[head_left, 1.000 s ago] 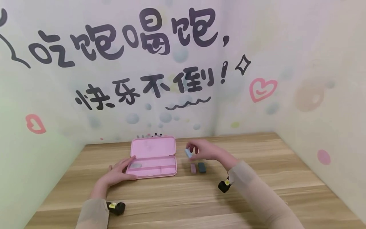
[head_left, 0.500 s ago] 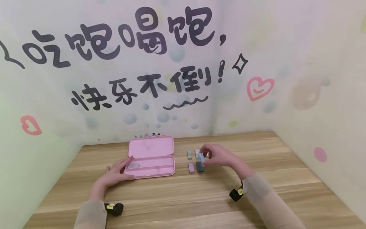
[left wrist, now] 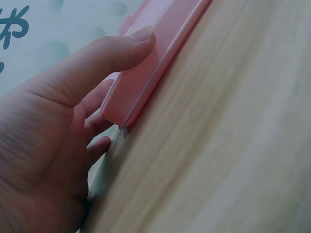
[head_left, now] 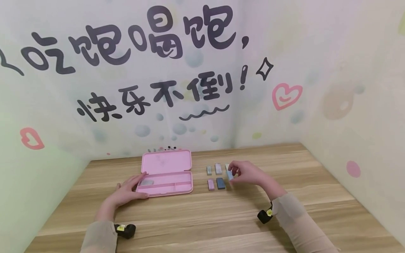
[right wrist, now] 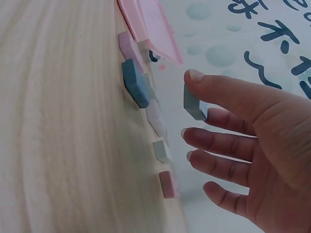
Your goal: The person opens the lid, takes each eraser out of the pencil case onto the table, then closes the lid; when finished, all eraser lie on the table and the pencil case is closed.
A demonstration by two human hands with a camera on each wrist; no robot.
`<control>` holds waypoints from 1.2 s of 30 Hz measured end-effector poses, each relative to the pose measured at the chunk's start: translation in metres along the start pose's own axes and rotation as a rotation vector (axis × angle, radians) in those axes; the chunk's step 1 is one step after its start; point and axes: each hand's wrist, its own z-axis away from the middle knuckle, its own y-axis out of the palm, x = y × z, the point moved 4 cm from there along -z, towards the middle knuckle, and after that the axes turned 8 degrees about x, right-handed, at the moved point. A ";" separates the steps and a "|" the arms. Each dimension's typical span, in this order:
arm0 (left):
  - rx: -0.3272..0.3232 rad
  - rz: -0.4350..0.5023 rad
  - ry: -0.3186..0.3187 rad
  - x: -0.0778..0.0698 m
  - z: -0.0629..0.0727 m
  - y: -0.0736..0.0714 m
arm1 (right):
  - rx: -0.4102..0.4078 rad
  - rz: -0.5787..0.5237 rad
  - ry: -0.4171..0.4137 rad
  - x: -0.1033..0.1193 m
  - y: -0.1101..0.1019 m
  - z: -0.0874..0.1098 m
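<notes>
My right hand [head_left: 250, 173] pinches a light blue block that looks like an eraser [right wrist: 194, 103] between thumb and index finger, held off the table; its other fingers are spread loosely. Below and left of it stand a dark blue eraser [head_left: 220, 183] and a lilac eraser [head_left: 211, 184]. My left hand [head_left: 128, 191] grips the left end of an open pink pencil case [head_left: 166, 162], thumb on the front edge and fingers at the back corner. Inside the case, a grey eraser [head_left: 147, 182] lies at the left of the rear compartment.
Behind the front pair sit a grey-green eraser [head_left: 209, 170] and a pale lilac eraser [head_left: 218, 168]. The right wrist view shows a whitish eraser [right wrist: 162, 151] and a dusky pink eraser [right wrist: 168, 184] farther along. A printed wall [head_left: 246, 123] borders the wooden table [head_left: 190, 221].
My right hand has carried the light blue eraser to the right, uncovering erasers in the back row. The left hand keeps its place on the pencil case. The head view has shifted slightly.
</notes>
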 end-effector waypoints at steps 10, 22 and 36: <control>0.004 0.001 -0.005 -0.002 0.001 -0.001 | 0.012 -0.014 0.043 -0.009 0.010 -0.002; 0.005 0.009 -0.012 -0.005 0.003 -0.001 | 0.035 0.014 0.105 -0.014 0.018 -0.005; 0.005 0.014 -0.011 -0.004 0.001 -0.001 | 0.049 0.009 0.129 -0.017 0.022 -0.007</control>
